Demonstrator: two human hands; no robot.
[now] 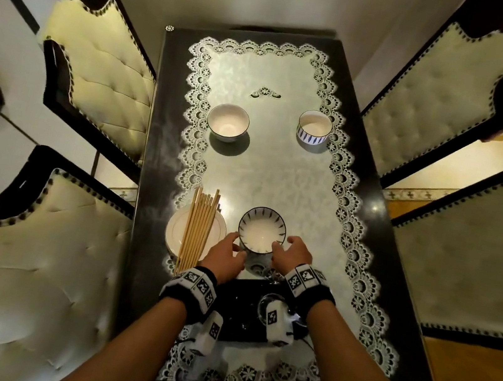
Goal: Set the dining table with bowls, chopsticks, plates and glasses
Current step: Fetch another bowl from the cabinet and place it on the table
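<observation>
The bench (163, 156) carried a lace cloth (279, 175) with two bowls already set at the far seats, a plain bowl (228, 122) on the left and a blue-patterned bowl (314, 131) on the right, well apart. Nearer you, the chopsticks (198, 224) lay bundled across a plate (221, 228), probably parked there for later. Your left hand (224, 257) and right hand (294, 253) cupped a third bowl (261, 231) from both sides, fingers closed on its rim, seemingly atop a stack.
</observation>
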